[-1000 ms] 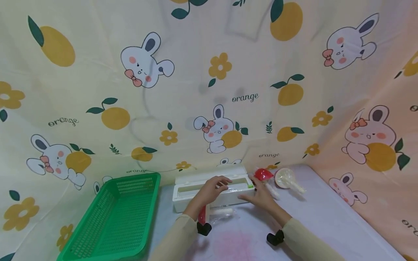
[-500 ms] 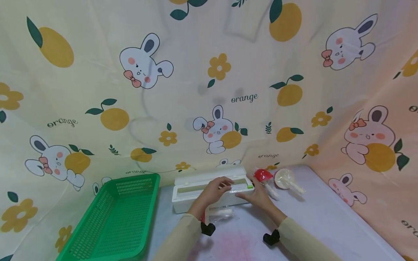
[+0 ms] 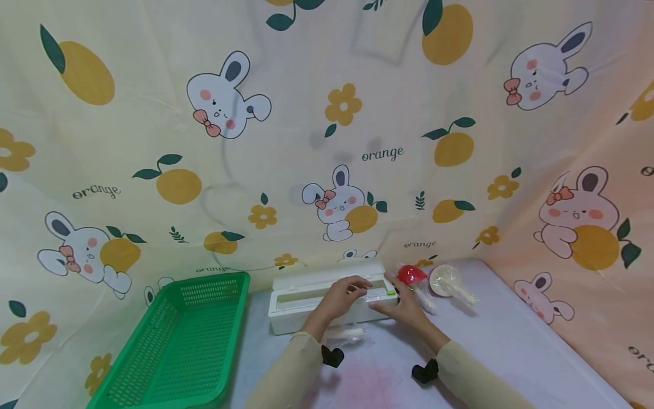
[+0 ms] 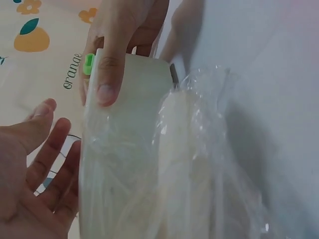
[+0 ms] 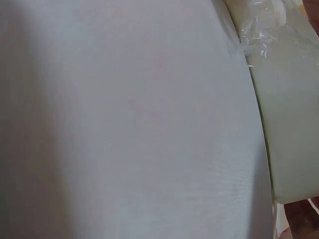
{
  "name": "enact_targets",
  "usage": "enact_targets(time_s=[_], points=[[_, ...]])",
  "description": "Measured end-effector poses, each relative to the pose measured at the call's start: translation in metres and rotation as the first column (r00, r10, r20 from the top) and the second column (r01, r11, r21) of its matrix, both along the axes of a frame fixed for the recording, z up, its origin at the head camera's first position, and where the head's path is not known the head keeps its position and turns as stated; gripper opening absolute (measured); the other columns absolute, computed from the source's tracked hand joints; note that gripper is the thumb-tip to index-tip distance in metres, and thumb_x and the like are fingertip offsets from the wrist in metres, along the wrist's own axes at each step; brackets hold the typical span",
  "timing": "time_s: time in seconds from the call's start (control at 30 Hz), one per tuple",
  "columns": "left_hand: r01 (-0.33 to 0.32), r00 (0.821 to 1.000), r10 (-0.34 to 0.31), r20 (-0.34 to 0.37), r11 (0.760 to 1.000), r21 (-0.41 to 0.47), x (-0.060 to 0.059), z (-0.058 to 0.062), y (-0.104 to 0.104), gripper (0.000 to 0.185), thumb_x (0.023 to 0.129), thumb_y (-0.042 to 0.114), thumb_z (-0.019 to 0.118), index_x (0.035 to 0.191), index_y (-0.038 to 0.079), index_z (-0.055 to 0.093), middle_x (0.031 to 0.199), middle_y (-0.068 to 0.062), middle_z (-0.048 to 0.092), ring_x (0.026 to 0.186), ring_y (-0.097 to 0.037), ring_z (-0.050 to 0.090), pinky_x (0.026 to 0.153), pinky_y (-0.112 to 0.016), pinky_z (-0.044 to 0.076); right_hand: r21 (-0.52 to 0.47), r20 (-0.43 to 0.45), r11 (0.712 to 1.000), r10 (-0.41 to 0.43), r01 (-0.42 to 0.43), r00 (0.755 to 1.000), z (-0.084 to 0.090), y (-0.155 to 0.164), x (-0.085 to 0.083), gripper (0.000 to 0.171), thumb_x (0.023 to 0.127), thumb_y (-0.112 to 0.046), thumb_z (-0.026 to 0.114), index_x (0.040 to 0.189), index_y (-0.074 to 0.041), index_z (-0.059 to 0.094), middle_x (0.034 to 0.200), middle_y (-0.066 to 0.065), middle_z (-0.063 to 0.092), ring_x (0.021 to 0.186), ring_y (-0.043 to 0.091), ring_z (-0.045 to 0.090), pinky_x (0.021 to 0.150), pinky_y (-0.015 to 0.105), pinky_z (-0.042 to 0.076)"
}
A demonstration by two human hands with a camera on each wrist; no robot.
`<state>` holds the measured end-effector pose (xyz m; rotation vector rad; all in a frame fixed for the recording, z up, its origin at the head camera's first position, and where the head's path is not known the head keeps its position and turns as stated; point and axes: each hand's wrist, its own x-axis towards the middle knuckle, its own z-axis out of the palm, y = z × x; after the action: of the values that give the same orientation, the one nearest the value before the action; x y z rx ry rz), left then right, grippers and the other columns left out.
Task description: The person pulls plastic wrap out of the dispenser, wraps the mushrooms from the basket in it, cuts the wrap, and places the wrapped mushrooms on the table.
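A long white plastic wrap dispenser (image 3: 296, 318) lies crosswise on the table with its lid raised and a green slider (image 3: 392, 293) at its right end. My right hand (image 3: 406, 307) grips that end, its thumb on the front face, as the left wrist view also shows. Over the dispenser's top hovers my left hand (image 3: 339, 298), fingers loosely bent and apart, with nothing seen between them in the left wrist view. In front of the dispenser lies a white handle (image 4: 184, 164) in clear film; my left forearm hides its other end.
Left of the dispenser stands a green plastic basket (image 3: 232, 341). Behind my right hand lie a red-headed item (image 3: 411, 275) and a cream round-headed one (image 3: 444, 279), both film-wrapped. A printed cloth (image 3: 286, 170) hangs along the back.
My left hand has shifted slightly right along the dispenser, and its forearm now covers the red end of the wrapped item in front. The right hand keeps its grip almost unmoved.
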<state>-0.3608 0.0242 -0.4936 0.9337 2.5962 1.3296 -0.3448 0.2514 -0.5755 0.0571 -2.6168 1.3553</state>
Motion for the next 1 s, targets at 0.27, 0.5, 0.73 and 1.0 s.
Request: enact_targets(time_s=[0.27,0.5,0.73,1.0], points=[[0.012,0.999,-0.01,-0.038,0.997,0.075,-0.006,-0.007,0.013,0.021,0.104,0.011,0.07,0.122,0.008,0.08,0.121,-0.004,0.079,0.112,-0.019,0.071,0.096,-0.031,0.056,-0.027,-0.042,0.999,0.034,-0.035,0.999,-0.002,0.003,0.0,0.105,0.08,-0.055,0.093,0.164,-0.019,0.042,0.167,0.019,0.043,0.149,0.041,0.043,0.12,0.067,0.035],[-0.064,0.998,0.063,0.005,0.993,0.096,-0.008,-0.009,0.025,0.017,0.099,0.012,0.077,0.114,0.009,0.084,0.112,0.0,0.082,0.101,-0.012,0.072,0.087,-0.026,0.056,-0.042,-0.038,0.998,0.045,-0.047,0.998,-0.002,0.005,0.0,0.104,0.08,-0.055,0.093,0.164,-0.02,0.043,0.168,0.017,0.042,0.153,0.041,0.039,0.121,0.069,0.032],[-0.111,0.992,0.1,0.084,0.984,0.141,-0.009,-0.009,0.035,0.014,0.097,0.011,0.08,0.109,0.008,0.085,0.108,-0.002,0.083,0.086,-0.004,0.069,0.075,-0.021,0.055,-0.048,-0.044,0.997,0.056,-0.058,0.997,-0.002,0.004,0.002,0.102,0.081,-0.054,0.093,0.164,-0.021,0.044,0.167,0.017,0.043,0.152,0.043,0.041,0.12,0.069,0.036],[-0.146,0.985,0.14,0.101,0.988,0.054,-0.008,-0.012,0.048,0.013,0.096,0.024,0.082,0.107,0.02,0.087,0.107,0.01,0.081,0.086,-0.001,0.065,0.074,-0.023,0.052,-0.053,-0.045,0.997,0.057,-0.059,0.997,0.0,0.006,0.003,0.101,0.08,-0.052,0.093,0.163,-0.021,0.044,0.166,0.017,0.045,0.149,0.043,0.045,0.118,0.067,0.039]])
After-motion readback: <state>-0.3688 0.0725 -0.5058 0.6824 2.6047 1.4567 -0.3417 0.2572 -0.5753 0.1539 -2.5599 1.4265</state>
